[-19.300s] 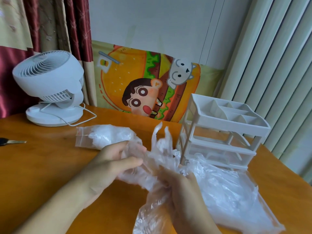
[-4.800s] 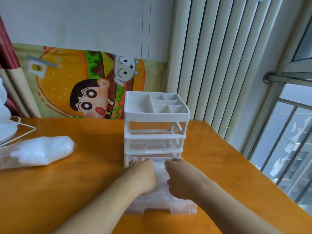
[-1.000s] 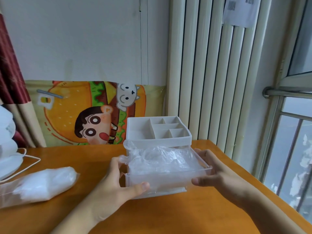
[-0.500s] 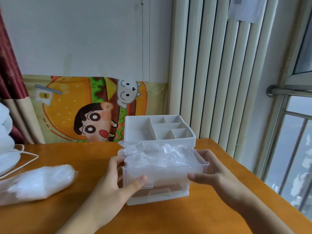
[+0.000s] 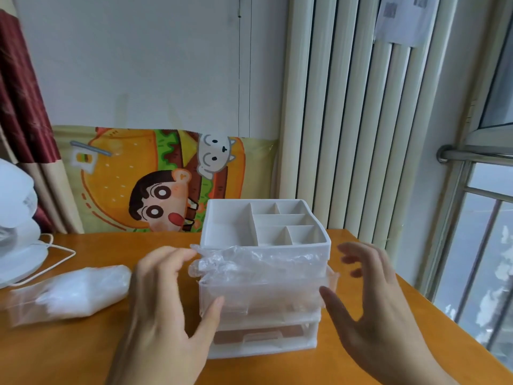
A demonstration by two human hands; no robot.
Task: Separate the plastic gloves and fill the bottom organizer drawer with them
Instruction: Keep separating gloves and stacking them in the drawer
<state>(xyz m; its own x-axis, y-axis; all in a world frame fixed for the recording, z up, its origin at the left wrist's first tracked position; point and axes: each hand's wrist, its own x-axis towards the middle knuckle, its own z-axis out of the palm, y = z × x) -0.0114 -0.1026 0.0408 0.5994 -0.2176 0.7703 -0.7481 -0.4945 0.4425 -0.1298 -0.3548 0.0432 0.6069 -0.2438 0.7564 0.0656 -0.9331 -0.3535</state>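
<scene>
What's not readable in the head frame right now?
- White desk fan: cut off by left edge.
- Clear plastic drawer back: hidden under white divided organizer tray.
- Crumpled clear plastic gloves: count unreadable.
- Right hand: motion-blurred fingers.

White organizer (image 5: 263, 229), clear plastic gloves (image 5: 249, 265), orange table (image 5: 69, 351), dark red curtain (image 5: 25, 107), cartoon burger poster (image 5: 155, 184)

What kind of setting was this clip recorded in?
Most likely a home room, at a table beside a window: a wooden table, a cartoon burger cushion against the wall, a red curtain and a small desk fan.
</scene>
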